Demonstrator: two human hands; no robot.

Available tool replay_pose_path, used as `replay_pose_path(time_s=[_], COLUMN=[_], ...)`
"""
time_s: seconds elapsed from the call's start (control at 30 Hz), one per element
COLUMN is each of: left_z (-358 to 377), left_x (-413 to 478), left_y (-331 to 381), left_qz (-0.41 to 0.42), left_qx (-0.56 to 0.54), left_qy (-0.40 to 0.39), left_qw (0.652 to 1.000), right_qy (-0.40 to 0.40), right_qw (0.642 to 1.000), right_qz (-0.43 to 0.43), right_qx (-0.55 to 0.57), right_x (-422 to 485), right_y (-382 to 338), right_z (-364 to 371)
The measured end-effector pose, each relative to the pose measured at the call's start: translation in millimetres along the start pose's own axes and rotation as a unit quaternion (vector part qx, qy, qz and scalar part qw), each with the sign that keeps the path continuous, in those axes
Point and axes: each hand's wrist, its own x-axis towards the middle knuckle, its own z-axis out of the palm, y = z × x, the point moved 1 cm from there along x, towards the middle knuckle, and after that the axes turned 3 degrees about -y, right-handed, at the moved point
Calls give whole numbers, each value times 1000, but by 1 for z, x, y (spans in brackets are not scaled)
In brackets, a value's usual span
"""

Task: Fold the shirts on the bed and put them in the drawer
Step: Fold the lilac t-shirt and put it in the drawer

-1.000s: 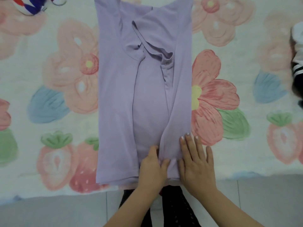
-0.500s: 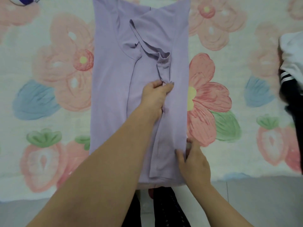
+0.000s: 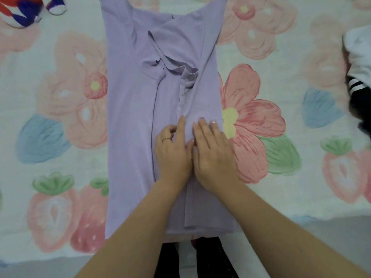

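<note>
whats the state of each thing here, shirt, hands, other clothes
lilac shirt: flat on the bed, both sides folded inward
left hand: on the shirt, index straight, other fingers curled
right hand: flat, pressing the shirt's folded side
white and black garment: bunched at the bed's edge

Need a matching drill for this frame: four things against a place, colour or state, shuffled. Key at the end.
1 shirt
2 left hand
3 white garment
4 red-white-blue thing

A far right edge
B top left corner
C lilac, sides folded in
D ring on a finger

Pairs: 1-C, 2-D, 3-A, 4-B
</note>
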Motion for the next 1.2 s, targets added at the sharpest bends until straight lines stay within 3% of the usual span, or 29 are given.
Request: replay_pose_path(time_s=[0.1,0.27,0.33,0.43,0.5,0.57,0.67,0.73,0.8,0.87,0.93,1.0,1.2], left_z=[-1,6,6,-1,-6,-17,-49,-69,-84,-88,-84,-80,-93], left_x=[-29,-76,-89,-102,-109,-112,-108,-101,-95,-96,-99,-102,-100], left_y=[-4,3,4,-1,-2,-1,-12,-37,-67,-85,-90,-93,-95], left_qz=[-68,-197,-233,-244,-241,-178,-34,-75,-253,-367,-385,-388,-329], left_qx=[-62,-124,-170,-177,-153,-110,-60,5,44,29,-48,-118,-187], left_qy=[-38,-143,-142,-107,-147,-167,-33,70,63,4,-14,-10,-69], left_qw=[995,962,947,947,947,963,997,995,964,930,922,914,923], right_qy=[-111,-110,-117,-128,-123,-105,-77,-52,-24,-28,-61,-112,-158], right_qw=[993,993,992,989,987,988,990,995,998,981,940,905,890], right_qz=[-31,-34,-33,-36,-36,-29,-33,-27,41,183,310,377,355], right_qx=[-25,-28,-30,-59,-95,-113,-110,-84,-29,52,125,160,238], right_x=[10,-1,-3,-4,-6,-10,-32,-50,-64,-74,-78,-82,-80], right_y=[18,24,25,26,24,20,19,19,18,15,12,13,15], right_z=[14,10,8,9,11,13,17,16,13,10,7,4,-18])
